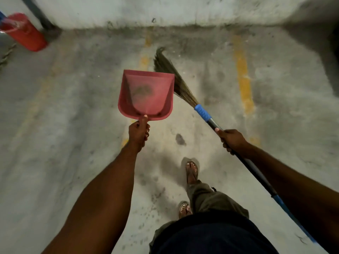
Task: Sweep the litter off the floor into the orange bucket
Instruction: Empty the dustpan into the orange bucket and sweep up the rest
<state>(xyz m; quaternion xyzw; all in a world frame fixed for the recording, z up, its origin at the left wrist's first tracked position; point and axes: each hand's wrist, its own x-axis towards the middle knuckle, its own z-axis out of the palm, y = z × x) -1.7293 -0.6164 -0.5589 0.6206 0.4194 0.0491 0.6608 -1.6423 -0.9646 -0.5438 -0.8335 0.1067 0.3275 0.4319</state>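
The person stands on a stained concrete floor (73, 129) with both hands full. The step in hand looks like the carry: a small clump of brownish litter (143, 90) lies in the middle of the red dustpan (156, 105), which is held off the ground roughly level, its open lip pointing to twelve o'clock. The left hand (138, 132) grips the pan's short handle, fingers curled round it and thumb laid along the top. The right hand (232, 140) is wrapped round the metal shaft of the broom (202, 112) just below its blue collar. The bristles trail toward eleven o'clock, close to the pan's right edge, and whether their tips touch the floor cannot be told. The orange bucket (27, 36) stands far off at ten o'clock, at the foot of the wall (165, 10), well apart from the pan. Its mouth is blurred, so what it holds cannot be made out. One sandalled foot (191, 171) is set ahead of the other, which suggests walking. The next move, by this reading, calls for turning left toward the bucket while holding the pan level so the clump does not slide off the lip. The lip then has to come over the bucket's rim before the pan is tipped forward. The loose, light litter could scatter if the pan swings or tilts early.
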